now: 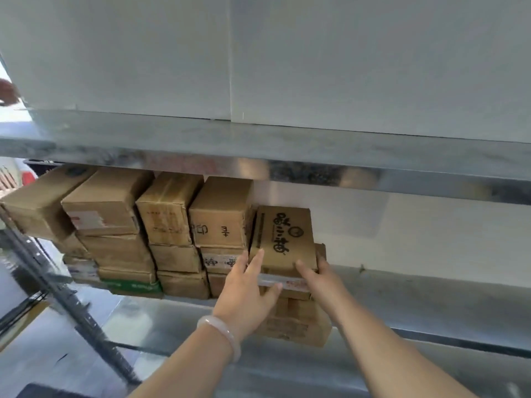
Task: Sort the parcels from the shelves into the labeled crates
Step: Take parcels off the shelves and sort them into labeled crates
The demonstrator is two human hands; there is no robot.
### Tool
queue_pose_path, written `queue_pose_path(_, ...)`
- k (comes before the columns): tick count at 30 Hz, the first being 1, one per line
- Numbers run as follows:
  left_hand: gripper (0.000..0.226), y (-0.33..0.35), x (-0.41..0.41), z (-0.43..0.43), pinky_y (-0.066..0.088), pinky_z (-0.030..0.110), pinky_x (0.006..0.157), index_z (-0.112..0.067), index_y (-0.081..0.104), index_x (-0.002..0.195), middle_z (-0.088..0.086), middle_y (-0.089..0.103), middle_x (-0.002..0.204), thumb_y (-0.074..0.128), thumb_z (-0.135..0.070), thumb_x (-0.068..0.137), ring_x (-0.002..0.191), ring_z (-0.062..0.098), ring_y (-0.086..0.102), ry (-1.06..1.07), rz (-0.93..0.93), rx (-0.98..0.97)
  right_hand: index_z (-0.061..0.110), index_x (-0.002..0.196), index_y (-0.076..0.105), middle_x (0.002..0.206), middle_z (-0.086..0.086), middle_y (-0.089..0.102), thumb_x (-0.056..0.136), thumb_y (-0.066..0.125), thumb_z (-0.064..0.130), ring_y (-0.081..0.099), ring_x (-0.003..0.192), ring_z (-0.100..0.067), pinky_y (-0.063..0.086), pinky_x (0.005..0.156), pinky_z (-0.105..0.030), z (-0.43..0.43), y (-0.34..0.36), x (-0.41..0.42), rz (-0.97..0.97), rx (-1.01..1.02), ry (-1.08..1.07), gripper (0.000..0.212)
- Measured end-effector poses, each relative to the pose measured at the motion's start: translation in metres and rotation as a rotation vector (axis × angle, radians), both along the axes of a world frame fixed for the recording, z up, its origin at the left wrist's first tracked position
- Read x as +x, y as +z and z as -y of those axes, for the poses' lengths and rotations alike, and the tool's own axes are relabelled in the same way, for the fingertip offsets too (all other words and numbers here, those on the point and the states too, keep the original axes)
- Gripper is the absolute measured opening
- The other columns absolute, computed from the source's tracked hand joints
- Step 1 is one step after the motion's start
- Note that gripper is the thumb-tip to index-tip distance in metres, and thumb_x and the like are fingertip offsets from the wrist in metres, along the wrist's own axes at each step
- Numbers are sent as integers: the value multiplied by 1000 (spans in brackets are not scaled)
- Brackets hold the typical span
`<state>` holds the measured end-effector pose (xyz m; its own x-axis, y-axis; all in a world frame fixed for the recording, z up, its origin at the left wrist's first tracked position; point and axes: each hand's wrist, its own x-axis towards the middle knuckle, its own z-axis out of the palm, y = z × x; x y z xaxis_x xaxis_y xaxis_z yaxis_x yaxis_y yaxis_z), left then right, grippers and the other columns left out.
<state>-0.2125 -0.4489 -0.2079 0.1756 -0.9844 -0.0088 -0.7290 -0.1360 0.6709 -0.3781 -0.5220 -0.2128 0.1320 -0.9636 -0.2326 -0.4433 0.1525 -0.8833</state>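
A brown cardboard parcel [283,237] with black printed characters tops the rightmost stack on the metal shelf [416,308]. My left hand [247,291], with a pale bangle at the wrist, lies against the parcel's left front edge, fingers spread along its side. On the parcel's right front corner rests my right hand [319,278], its fingers wrapped round the right side. Both hands clasp this box between them. Two more boxes [296,323] lie under it. No crate is in view.
Several stacks of brown cardboard boxes [169,225] fill the shelf to the left. An upper shelf edge [258,156] with large white boxes [316,58] hangs above. A dark shelf upright [57,285] slants at lower left. Another person's hand [7,91] shows at the far left edge.
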Motion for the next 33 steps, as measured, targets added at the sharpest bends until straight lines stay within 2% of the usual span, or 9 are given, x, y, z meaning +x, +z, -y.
queue_pose_path(4,76,5,-7,7,21,34,117,-35,18,155,-2,24,160,56,-53,92,148,20,15,73,-55,-22,43,117,56,113,14,68,94,58,30,62,106,-7,47,84,-26,-13,-9,-6,227,-84,-65,27)
queue_pose_path(7,75,12,-15,5,29,38,115,-39,23,153,0,32,152,59,-55,89,143,22,25,137,-114,-63,44,127,52,109,22,68,90,63,22,63,102,3,50,86,-21,-33,-9,-13,296,-177,-102,44)
queue_pose_path(10,87,21,-27,-3,31,44,115,-46,18,151,0,25,155,59,-71,78,143,27,22,95,-93,-21,69,110,49,99,42,62,87,67,18,56,95,22,44,68,0,-60,0,-17,308,-311,-113,58)
queue_pose_path(12,102,28,-33,-11,28,48,116,-52,11,150,1,16,159,59,-83,65,146,31,15,72,-132,42,70,116,45,111,41,54,86,71,28,47,107,22,41,76,-1,-80,4,-20,240,-416,-129,57)
queue_pose_path(15,122,39,-38,-27,31,51,114,-57,4,147,3,12,159,58,-93,45,145,34,20,81,-237,78,62,135,29,133,44,24,83,73,35,24,132,9,26,105,-21,-112,3,-24,79,-529,-92,74)
queue_pose_path(19,131,50,-34,-53,34,48,113,-55,0,148,3,16,154,61,-91,37,141,33,27,54,-296,87,55,142,23,140,33,23,76,62,42,17,136,3,24,110,-29,-149,10,-21,-16,-647,-46,78)
queue_pose_path(24,123,55,-1,-91,31,44,116,-43,10,154,-2,36,152,74,-74,54,138,20,36,-72,-557,18,63,134,32,138,31,36,84,62,53,36,130,6,38,98,-26,-182,23,-17,166,-640,-183,59)
queue_pose_path(28,98,48,23,-124,47,40,105,-49,32,145,-13,65,127,79,-61,61,115,11,63,-133,-1024,60,66,129,38,129,34,51,69,61,67,49,115,17,39,102,-27,-200,31,1,508,-249,-84,64)
queue_pose_path(33,47,35,56,-153,48,24,99,-43,49,138,-7,57,137,56,-53,92,118,4,57,-44,-858,-36,54,139,39,140,17,50,73,63,69,47,128,-1,41,109,-40,-226,26,44,321,-362,-63,72)
